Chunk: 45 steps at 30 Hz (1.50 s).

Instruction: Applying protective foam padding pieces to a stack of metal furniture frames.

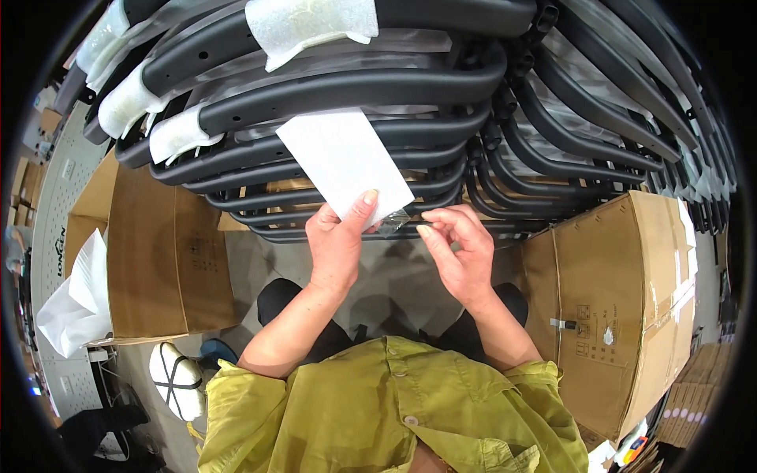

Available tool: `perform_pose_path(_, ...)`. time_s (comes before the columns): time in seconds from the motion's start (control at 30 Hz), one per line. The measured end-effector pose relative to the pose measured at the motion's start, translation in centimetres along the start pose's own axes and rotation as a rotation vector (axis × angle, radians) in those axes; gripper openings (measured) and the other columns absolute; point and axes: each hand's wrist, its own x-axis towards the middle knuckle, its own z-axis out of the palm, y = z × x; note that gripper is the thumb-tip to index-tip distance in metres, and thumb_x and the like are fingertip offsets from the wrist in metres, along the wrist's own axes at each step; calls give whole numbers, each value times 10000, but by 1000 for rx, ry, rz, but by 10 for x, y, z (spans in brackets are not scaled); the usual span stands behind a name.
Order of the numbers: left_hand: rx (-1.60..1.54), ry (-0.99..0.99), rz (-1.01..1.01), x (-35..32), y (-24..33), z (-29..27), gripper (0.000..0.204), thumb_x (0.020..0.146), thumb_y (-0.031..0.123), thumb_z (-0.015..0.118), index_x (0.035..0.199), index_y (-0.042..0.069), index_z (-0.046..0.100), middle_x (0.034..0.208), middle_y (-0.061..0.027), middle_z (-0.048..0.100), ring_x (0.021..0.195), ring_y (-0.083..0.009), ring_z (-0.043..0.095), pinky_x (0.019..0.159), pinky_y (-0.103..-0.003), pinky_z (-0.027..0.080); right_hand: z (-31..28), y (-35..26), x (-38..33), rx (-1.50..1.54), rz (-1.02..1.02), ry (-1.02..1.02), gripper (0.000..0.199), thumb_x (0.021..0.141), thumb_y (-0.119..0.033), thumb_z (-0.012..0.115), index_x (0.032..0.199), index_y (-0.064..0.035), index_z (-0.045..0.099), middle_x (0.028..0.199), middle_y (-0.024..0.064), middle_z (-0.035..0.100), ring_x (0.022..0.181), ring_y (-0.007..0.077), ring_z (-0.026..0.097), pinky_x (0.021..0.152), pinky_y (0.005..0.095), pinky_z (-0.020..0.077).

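Note:
My left hand point(337, 240) grips a white rectangular sheet point(347, 162) by its lower end, thumb on top. The sheet is tilted and overlaps the black bent tubes point(371, 85) stacked in front of me. At its lower right corner sticks out a strip of clear tape point(394, 223), shiny and creased. Just to the right, my right hand point(461, 248) is closed in a pinch, thumb and forefinger at the free end of that tape. White foam wraps point(311, 27) cover parts of several tubes.
An open cardboard box point(162, 244) with white sheeting point(79, 303) hanging out stands at the left. A large taped carton point(603, 307) stands at the right. A round white stool seat point(177, 381) with black straps is at the lower left, beside a perforated metal bench point(67, 260).

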Motion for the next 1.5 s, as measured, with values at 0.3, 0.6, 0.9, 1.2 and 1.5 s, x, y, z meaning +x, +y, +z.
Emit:
perform_pose_path(0.3,27,-22,29,-6,-4,2,200,747,179,648,833,3,606,737,-37,595,646,-88,530,589,-225,442,13,6,-1,148,232,18,152,710,59,610,843,-3,568,710,-30,466,578,8,410,506,146,334)
perform_pose_path(0.6,25,-49,5,-7,-7,-1,179,752,164,640,832,7,608,758,-37,597,641,-82,526,572,-219,432,14,10,0,269,327,-64,70,730,8,593,737,-19,529,721,-6,472,545,40,411,493,175,345)
perform_pose_path(0.9,-73,33,-67,-6,-7,9,213,797,241,582,824,31,574,770,-9,564,661,-64,479,537,-213,391,9,-4,-6,-462,-282,78,215,616,-37,670,788,-63,544,759,64,540,649,228,529,528,297,430)
perform_pose_path(1.2,-83,1,-102,-14,-7,24,240,796,257,587,865,27,575,800,-11,568,699,-65,481,593,-216,396,4,0,8,-717,-540,125,288,579,-40,682,840,-67,562,761,43,513,629,204,501,508,279,418)
perform_pose_path(1.5,-117,-25,-107,-21,-9,30,233,797,236,587,877,18,569,815,-16,569,713,-72,490,607,-217,400,5,0,10,-757,-525,140,265,564,-26,681,808,-58,583,730,45,523,635,201,506,513,284,420)
